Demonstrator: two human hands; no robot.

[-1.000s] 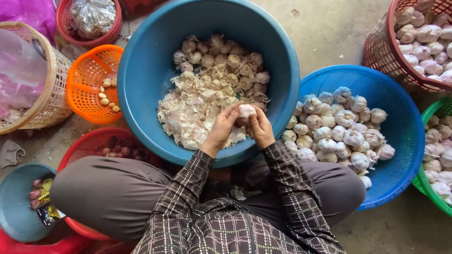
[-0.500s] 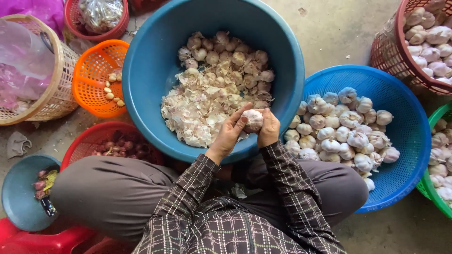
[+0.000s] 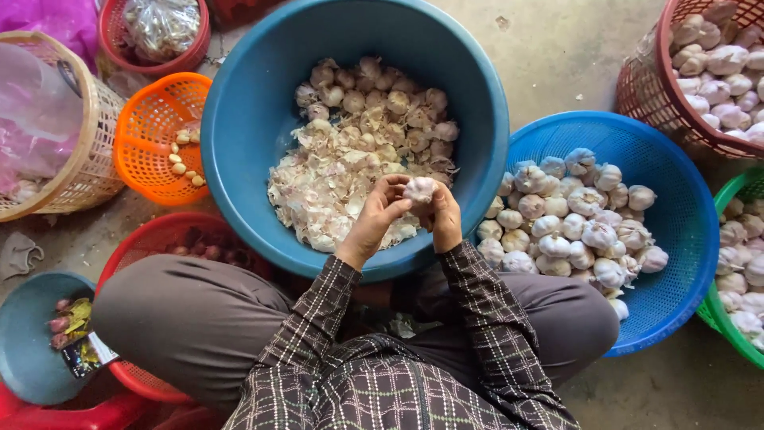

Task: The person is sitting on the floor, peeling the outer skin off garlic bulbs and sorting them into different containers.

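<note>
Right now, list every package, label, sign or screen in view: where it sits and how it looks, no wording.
Small packet: in the grey-blue bowl at lower left, flat, dark with a pale patch, partly hidden.
Clear bag: in the red basket at top left, crumpled, shiny.
Pink bag: in the woven basket at far left, thin, translucent.
No signs or screens.

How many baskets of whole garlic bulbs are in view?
3: a blue basket beside the right hand, a red basket top right, a green basket at the right edge. Others may be out of frame.
</note>
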